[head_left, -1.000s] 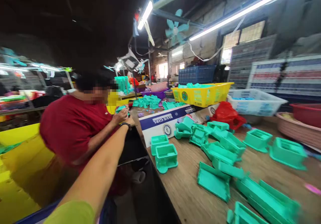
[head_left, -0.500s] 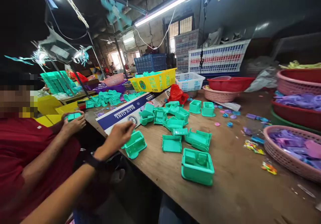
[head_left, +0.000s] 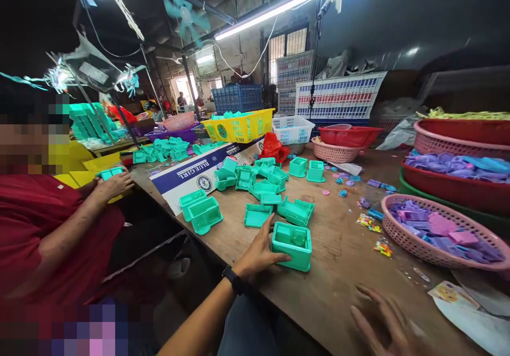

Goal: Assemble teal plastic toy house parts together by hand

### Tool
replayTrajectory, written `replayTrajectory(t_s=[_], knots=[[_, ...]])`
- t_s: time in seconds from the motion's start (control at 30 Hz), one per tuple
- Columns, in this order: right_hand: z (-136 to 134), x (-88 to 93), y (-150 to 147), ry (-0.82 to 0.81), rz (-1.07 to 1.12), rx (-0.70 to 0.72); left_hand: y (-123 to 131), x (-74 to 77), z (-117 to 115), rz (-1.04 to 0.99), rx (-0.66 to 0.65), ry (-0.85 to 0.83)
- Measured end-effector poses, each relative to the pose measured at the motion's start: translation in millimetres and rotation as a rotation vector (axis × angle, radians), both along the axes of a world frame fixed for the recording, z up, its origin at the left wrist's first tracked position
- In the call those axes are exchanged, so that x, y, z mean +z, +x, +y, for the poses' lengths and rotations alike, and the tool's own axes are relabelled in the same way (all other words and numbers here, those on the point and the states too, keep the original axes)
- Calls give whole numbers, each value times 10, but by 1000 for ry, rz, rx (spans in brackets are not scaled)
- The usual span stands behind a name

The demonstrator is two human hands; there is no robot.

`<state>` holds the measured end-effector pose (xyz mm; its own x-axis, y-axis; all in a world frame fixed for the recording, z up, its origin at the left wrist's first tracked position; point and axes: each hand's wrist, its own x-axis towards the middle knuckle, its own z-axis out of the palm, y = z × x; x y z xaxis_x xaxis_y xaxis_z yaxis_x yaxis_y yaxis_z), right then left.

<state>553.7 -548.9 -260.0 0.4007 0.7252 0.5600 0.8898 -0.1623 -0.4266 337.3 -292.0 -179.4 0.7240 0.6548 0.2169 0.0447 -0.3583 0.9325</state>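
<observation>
My left hand, with a dark watch on its wrist, is at the left side of a green plastic box. Its thumb lies across the box's front and the fingers are spread by the left edge; firm contact is hard to judge. The box stands upright on the table, open at the top, with moulded shapes inside. My right hand, blurred by motion, hovers over the table at the lower right, fingers apart and holding nothing. Just behind the box lie a shallow green piece and a green part with raised sides.
More green boxes sit by a BLUE GIRL carton strip. A pink basket of purple and pink parts stands right, near small candy-coloured packets. A co-worker in red holds a green piece at left.
My left hand has moved from the green boxes at the left to the nearer box. My right hand has come into view at the lower right. The camera view has turned slightly right.
</observation>
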Motion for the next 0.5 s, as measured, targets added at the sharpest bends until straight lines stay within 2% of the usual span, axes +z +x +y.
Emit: replayTrajectory(t_s=[0.07,0.17,0.23,0.37,0.5], knots=[[261,169,-45,58,97,46,-8,-2,-79,10,6,-17],[592,380,-72,-25,171,178,-83,6,-298,-1,-15,-5],[706,494,-96,-105,212,282,-141,18,-462,-32,-30,40],[703,656,-192,-220,409,436,-204,69,-682,-84,-15,62],[544,641,-218,-176,635,402,-195,111,-751,-112,-40,-33]])
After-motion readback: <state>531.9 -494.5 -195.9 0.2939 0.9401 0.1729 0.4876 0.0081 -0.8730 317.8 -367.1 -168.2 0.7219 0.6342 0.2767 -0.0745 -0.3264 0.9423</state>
